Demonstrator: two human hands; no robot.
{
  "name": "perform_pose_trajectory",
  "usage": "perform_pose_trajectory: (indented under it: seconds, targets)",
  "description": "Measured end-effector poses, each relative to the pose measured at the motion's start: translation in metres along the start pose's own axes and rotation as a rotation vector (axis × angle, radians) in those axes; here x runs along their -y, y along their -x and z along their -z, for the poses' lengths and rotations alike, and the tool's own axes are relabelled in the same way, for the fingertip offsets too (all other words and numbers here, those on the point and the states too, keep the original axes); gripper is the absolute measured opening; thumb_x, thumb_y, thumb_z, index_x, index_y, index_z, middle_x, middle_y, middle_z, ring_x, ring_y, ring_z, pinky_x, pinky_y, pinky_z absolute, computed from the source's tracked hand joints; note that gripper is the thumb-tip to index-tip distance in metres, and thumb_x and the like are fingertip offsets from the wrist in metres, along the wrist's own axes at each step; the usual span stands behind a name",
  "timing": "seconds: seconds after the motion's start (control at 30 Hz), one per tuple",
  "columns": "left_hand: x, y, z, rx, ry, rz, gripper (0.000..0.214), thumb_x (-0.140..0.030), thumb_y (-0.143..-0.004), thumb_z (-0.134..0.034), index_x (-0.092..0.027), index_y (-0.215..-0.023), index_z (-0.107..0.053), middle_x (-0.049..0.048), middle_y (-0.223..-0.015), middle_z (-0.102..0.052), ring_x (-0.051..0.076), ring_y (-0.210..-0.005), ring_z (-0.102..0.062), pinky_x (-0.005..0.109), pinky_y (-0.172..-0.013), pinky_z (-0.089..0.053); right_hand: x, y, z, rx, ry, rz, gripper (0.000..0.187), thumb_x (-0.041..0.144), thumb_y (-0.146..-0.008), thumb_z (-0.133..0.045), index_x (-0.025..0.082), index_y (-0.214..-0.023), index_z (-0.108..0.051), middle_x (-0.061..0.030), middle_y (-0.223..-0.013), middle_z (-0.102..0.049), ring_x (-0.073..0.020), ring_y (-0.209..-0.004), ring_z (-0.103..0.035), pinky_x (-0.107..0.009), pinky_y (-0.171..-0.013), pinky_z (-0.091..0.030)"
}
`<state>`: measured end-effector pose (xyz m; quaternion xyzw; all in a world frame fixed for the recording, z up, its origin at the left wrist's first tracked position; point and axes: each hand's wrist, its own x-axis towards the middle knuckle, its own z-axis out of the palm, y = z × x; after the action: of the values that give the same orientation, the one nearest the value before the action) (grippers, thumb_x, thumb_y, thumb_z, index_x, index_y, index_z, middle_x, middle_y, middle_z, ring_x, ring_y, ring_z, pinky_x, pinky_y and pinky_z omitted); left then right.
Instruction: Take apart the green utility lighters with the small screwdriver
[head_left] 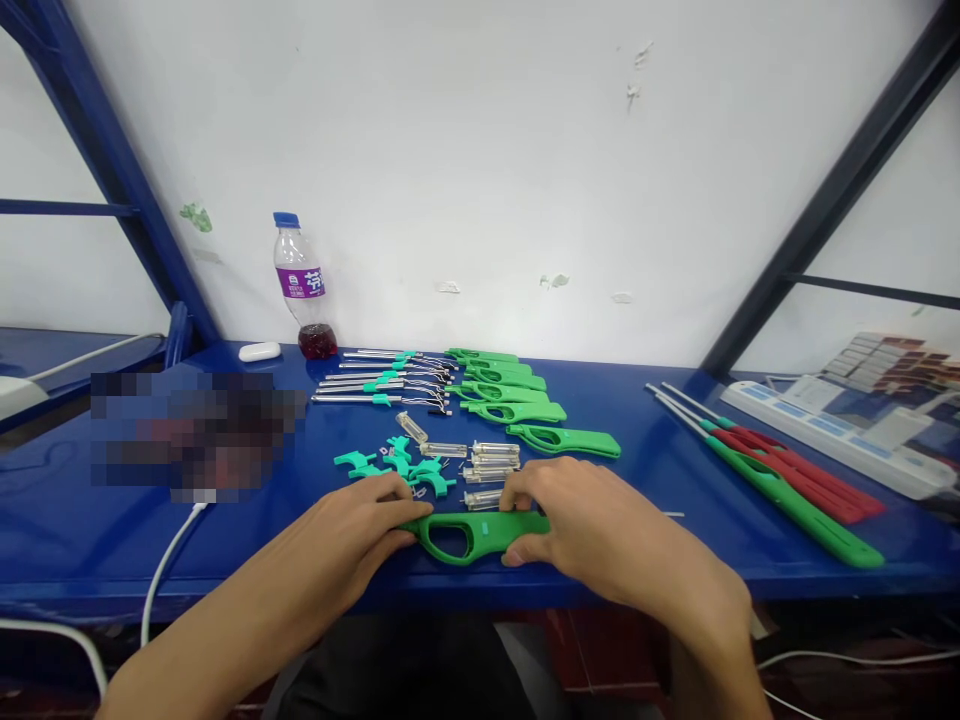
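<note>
A green lighter casing [491, 532] lies lengthwise between my hands at the front of the blue table. My left hand [375, 520] pinches its narrow nose end. At the wider handle end, my right hand [570, 515] grips with thumb below and fingers above. Just beyond are teal triggers [401, 458] in a loose pile, and several clear fuel tanks [491, 462] beside them. Further back, metal lighter tubes with wires [375, 385] lie in a row. To their right, more green casings [517, 400] are lined up.
Assembled long lighters [780, 490], red and green, lie at the right near a white power strip [832, 435]. A drink bottle [304, 290] and a white case [259, 351] stand by the wall. A white cable [169, 560] runs off the left front edge [187, 600] from a blurred object.
</note>
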<state>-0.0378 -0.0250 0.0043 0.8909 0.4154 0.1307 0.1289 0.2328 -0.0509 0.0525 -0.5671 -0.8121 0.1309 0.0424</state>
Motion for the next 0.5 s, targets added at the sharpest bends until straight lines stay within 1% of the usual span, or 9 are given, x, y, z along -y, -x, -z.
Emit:
perform_pose_trajectory:
  seconds: [0.1, 0.27, 0.4, 0.5]
  targets:
    - [0.001, -0.002, 0.001, 0.018, 0.002, -0.007, 0.033, -0.014, -0.101, -0.056, -0.026, -0.124, -0.075, 0.0055, -0.115, -0.072, 0.024, -0.104, -0.072, 0.034, -0.090, -0.057, 0.002, 0.000, -0.002, 0.004, -0.003, -0.007, 0.026, 0.040, -0.083, -0.087, 0.027, -0.101, -0.073, 0.0015, -0.102, -0.077, -0.0254, -0.095, -0.069, -0.032, -0.071, -0.037]
    - [0.000, -0.003, 0.004, 0.051, 0.000, 0.006, 0.029, -0.011, -0.100, -0.059, -0.020, -0.121, -0.077, 0.0078, -0.113, -0.073, 0.025, -0.105, -0.072, 0.036, -0.093, -0.056, 0.007, 0.001, -0.003, -0.001, -0.014, -0.003, 0.022, 0.037, -0.085, -0.085, 0.027, -0.099, -0.071, 0.0018, -0.103, -0.076, -0.0254, -0.096, -0.068, -0.033, -0.070, -0.034]
    - [-0.001, 0.000, 0.002, 0.025, -0.006, 0.012, 0.031, -0.008, -0.099, -0.057, -0.022, -0.119, -0.077, 0.0064, -0.110, -0.073, 0.024, -0.101, -0.072, 0.035, -0.090, -0.057, 0.011, 0.002, -0.005, 0.001, -0.037, 0.003, 0.023, 0.031, -0.087, -0.083, 0.028, -0.105, -0.071, 0.0018, -0.106, -0.076, -0.0256, -0.096, -0.068, -0.033, -0.072, -0.034]
    - [0.002, 0.002, -0.004, -0.003, -0.020, 0.004, 0.032, -0.008, -0.099, -0.057, -0.025, -0.119, -0.076, 0.0058, -0.112, -0.072, 0.024, -0.103, -0.071, 0.035, -0.090, -0.057, 0.012, 0.002, -0.006, 0.006, -0.056, 0.006, 0.024, 0.028, -0.087, -0.082, 0.027, -0.108, -0.069, 0.0015, -0.111, -0.075, -0.0261, -0.100, -0.068, -0.033, -0.075, -0.036]
